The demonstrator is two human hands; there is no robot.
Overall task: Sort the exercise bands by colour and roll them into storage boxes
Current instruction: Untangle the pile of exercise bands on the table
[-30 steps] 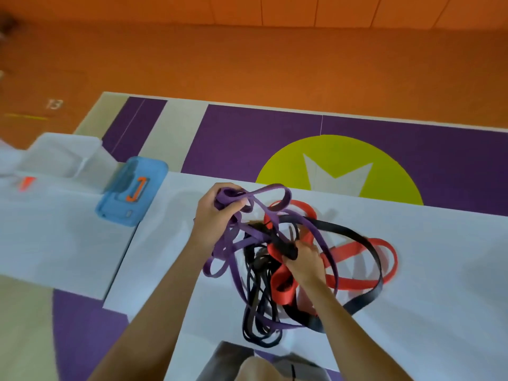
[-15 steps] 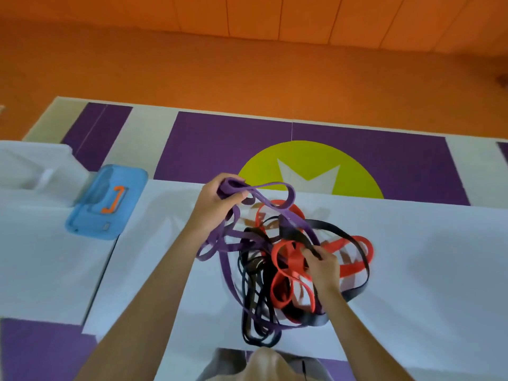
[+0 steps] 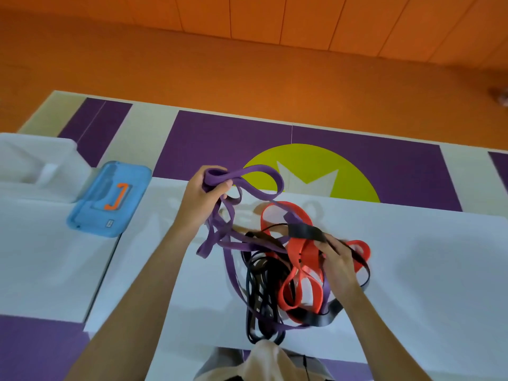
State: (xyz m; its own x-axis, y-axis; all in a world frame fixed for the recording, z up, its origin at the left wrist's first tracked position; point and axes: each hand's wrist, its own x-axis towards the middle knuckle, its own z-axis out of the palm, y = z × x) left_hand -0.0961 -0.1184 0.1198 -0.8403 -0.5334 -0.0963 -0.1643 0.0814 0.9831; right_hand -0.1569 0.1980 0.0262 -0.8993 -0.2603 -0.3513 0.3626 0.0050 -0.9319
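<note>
Exercise bands (image 3: 259, 292) lie tangled on the white counter (image 3: 426, 284), purple, black and red mixed together. The left hand (image 3: 203, 193) hangs over the counter's far edge, its grip clamped round gathered loops of purple band (image 3: 258, 174). The right hand (image 3: 339, 261) sits on the pile, its grip pinching a wide black band (image 3: 305, 232) above the red bands (image 3: 301, 253).

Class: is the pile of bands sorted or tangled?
Tangled: purple bands in the left hand loop through red bands and black bands on the table.
</note>
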